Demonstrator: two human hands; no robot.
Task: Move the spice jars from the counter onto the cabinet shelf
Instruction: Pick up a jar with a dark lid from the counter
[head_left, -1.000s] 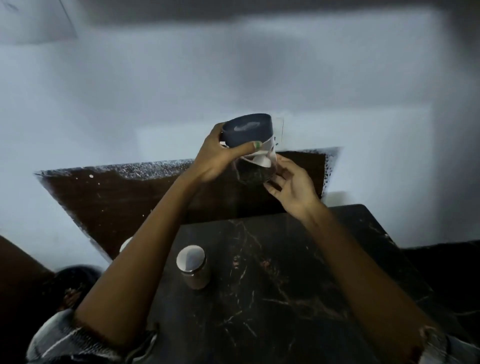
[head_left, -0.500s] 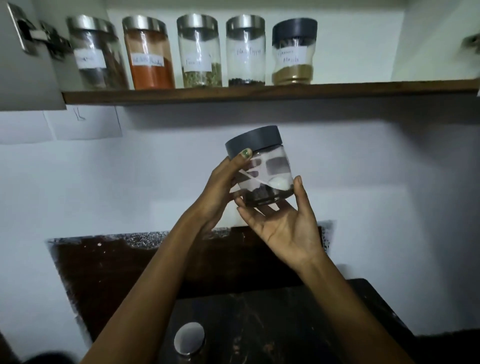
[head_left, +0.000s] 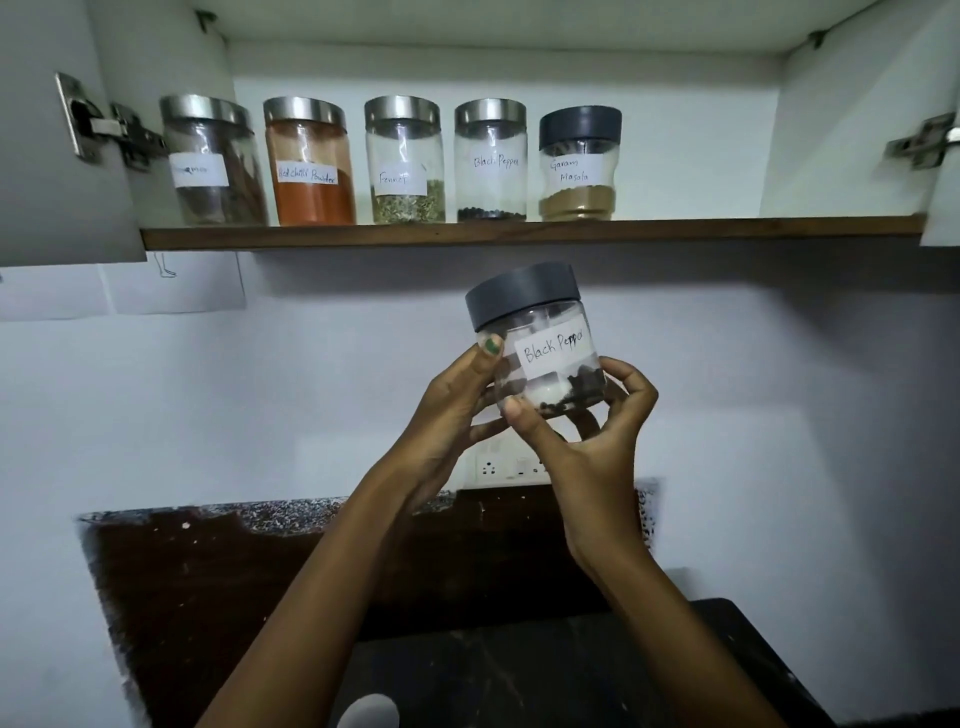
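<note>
now that both hands grip it, jar faces label-forward.

Home kitchen, pretty clearly.

An open wall cabinet's wooden shelf carries a row of hand-labelled spice jars: red chilli powder, fennel, black pepper, garam masala. Below that shelf there's a painted wall with a switch-and-socket plate, and further down a dark marble-look counter.
</note>
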